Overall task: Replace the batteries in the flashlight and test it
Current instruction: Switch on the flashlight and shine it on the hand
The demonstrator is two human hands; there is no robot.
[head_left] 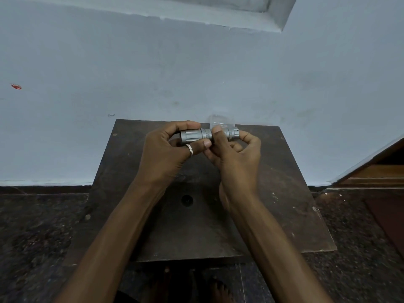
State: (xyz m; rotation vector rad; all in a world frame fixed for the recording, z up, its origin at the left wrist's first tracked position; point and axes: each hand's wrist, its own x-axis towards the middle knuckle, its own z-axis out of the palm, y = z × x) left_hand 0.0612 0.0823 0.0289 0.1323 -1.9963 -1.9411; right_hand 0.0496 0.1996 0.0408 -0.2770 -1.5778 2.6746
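Observation:
A short silver metal flashlight (206, 134) lies level across both hands above the far part of a dark wooden table (284, 193). My left hand (166, 154), with a ring on one finger, wraps the wider head end on the left. My right hand (236, 156) pinches the knurled body and tail end between thumb and fingers. The flashlight looks assembled in one piece. No loose batteries are visible.
A small clear plastic container (220, 120) stands at the table's far edge, just behind the flashlight. A pale blue wall rises behind the table. A dark hole (187, 200) marks the tabletop's middle. Wooden steps (380, 171) sit at the right; dark speckled floor surrounds the table.

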